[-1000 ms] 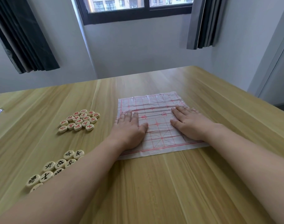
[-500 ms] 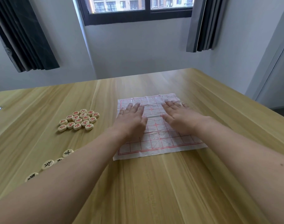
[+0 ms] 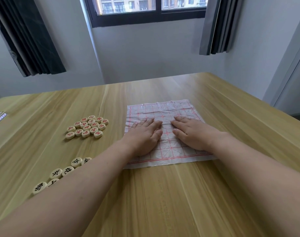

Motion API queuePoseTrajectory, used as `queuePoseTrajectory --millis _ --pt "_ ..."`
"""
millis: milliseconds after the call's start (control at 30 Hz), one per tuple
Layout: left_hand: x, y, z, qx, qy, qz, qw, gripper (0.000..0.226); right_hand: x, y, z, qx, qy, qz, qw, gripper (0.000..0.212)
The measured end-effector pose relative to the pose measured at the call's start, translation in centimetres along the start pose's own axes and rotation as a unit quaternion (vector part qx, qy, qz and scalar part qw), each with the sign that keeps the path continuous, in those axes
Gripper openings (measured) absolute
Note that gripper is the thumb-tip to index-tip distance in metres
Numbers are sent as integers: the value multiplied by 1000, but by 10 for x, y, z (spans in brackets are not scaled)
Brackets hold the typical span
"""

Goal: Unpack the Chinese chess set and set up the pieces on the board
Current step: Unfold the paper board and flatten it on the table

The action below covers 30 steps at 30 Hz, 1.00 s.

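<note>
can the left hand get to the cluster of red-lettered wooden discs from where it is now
Probably yes: the left hand lies flat on the thin red-gridded board sheet, and bare wooden table separates it from the cluster of red-lettered wooden discs.

Soft, even daylight enters from the window (image 3: pixel 145 7) straight ahead; below it, the far end of the desk (image 3: pixel 188 86) carries a pale sheen, and shadows are faint. Wide-angle distortion bends the edges; the picture is slightly soft throughout.

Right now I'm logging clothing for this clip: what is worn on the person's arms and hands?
Nothing visible: the left hand and right hand are bare, without gloves, rings or watch. Both forearms are uncovered to the frame edge; no sleeves show.
</note>
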<state>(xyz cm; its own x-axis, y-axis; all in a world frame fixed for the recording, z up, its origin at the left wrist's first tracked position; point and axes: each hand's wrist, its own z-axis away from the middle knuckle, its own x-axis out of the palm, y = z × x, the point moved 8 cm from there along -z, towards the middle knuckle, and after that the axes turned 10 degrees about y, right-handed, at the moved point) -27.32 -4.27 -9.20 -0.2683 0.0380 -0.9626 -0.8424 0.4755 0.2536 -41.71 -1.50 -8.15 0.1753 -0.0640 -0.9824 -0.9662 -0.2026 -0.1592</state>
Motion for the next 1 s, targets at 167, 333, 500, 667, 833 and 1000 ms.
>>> queuePoseTrajectory --millis 167,333,500,667,833,1000 --pt "4 -6 1 -5 -17 -44 999 57 5 8 7 1 -19 24 1000 56" --pt "0 -20 11 -52 -14 -60 997 65 8 21 12 22 -35 35 999 59" --pt "0 -17 14 -74 -19 -63 995 67 5 29 13 54 -33 60 996 61" --pt "1 -14 14 -90 -13 -60 994 68 2 12 16 54 -12 40 998 60" --pt "1 -17 15 -97 -8 -59 994 68 8 16 19 58 -30 36 997 65" --pt "1 -17 16 -92 4 -58 994 68 12 27 24 71 -34 35 996 68"
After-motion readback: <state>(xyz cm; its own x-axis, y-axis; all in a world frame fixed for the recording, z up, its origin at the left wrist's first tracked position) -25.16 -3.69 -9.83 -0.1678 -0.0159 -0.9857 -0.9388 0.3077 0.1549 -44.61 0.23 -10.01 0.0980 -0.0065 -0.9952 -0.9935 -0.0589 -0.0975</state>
